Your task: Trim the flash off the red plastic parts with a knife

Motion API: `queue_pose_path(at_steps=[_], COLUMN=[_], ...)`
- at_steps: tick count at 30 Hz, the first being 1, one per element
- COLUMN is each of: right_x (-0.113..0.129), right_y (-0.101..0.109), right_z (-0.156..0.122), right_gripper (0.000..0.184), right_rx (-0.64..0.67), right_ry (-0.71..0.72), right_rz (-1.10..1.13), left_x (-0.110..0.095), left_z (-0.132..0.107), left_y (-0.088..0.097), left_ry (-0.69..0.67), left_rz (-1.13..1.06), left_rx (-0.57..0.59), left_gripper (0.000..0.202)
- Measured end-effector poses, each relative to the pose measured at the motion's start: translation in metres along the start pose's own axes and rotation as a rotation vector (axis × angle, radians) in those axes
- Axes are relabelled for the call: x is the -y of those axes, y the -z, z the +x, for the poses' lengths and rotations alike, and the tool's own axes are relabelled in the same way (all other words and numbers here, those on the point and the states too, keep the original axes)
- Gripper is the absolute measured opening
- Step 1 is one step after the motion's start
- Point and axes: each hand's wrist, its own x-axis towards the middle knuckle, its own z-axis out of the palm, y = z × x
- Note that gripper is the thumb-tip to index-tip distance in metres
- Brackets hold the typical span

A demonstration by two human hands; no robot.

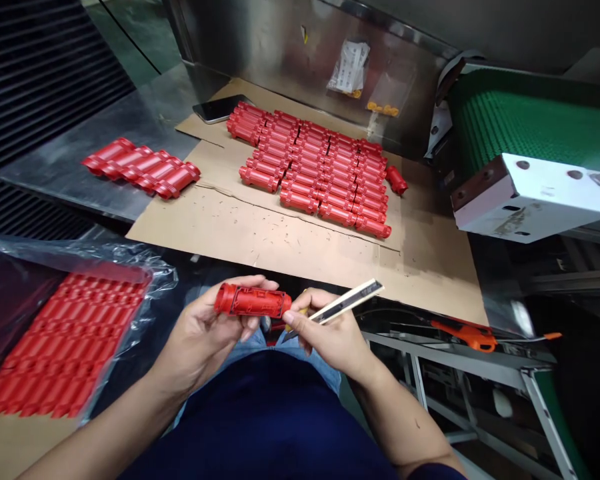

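In front of my body, my left hand [213, 327] is closed around a red plastic tube-shaped part [255, 302], held level with its moulded side and dark edging turned up. My right hand [325, 330] grips a utility knife [347, 301], its pale handle pointing up and to the right. The blade end points down near the right end of the red part, where my right fingertips also are. Whether the blade touches the part, I cannot tell. Beyond my hands, rows of similar red parts [325, 160] lie on a cardboard sheet [260, 233].
More red parts [140, 167] lie at the left on the metal table [80, 143]. A phone [220, 109] sits by the rows. A plastic-lined box of red parts [70, 340] stands lower left. To the right are a green conveyor belt [530, 120] and an orange-handled tool [465, 333].
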Motion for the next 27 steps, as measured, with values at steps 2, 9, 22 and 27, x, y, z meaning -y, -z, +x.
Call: queue_pose_path(at_steps=[2,9,22,27], right_x=[0.001,0.000,-0.019,-0.013], right_y=[0.000,0.003,-0.008,-0.010], right_z=[-0.007,-0.018,-0.006,-0.007], right_gripper=[0.018,0.044,0.050,0.048], right_rx=[-0.048,0.015,0.044,0.032], right_ry=[0.276,0.890,0.975,0.961], right_rz=[-0.232,-0.406,-0.367,-0.378], left_x=[-0.001,-0.007,0.000,0.000], left_z=[0.003,0.009,0.006,0.005], left_y=[-0.003,-0.010,-0.012,-0.013], left_ry=[-0.047,0.177,0.210,0.179], left_rz=[0.029,-0.065,-0.077,-0.060], left_rx=[-0.096,-0.115,-0.096,-0.083], left_gripper=[0.047,0.052,0.050,0.048])
